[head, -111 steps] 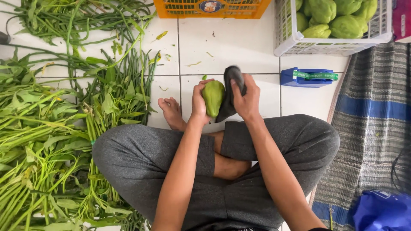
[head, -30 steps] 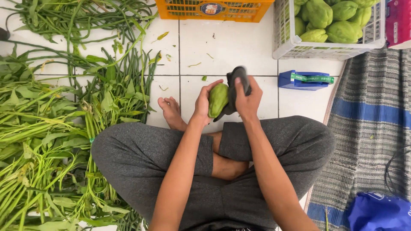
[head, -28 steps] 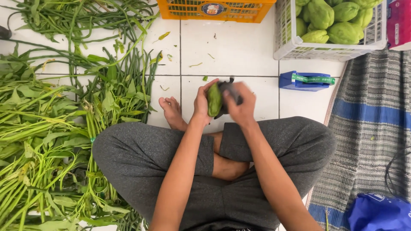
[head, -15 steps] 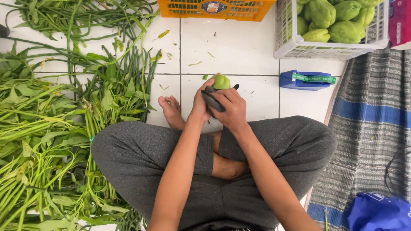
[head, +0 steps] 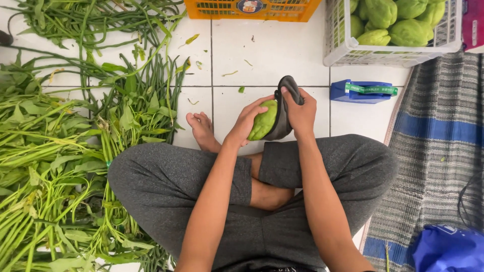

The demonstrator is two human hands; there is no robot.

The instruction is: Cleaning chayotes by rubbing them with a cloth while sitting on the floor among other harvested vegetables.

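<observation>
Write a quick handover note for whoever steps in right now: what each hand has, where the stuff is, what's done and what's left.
Left hand: grips a green chayote above the tiled floor.
Right hand: presses a dark grey cloth against the chayote.
White basket, far right: more chayotes.
Leafy greens lie piled on the left; an orange crate and a blue box sit ahead.
Done: cannot tell which chayotes are wiped.
Left: this one is mid-wipe and not yet set down.

Dark cloth point(head: 285, 113) hides much of the chayote point(head: 263, 121).
</observation>
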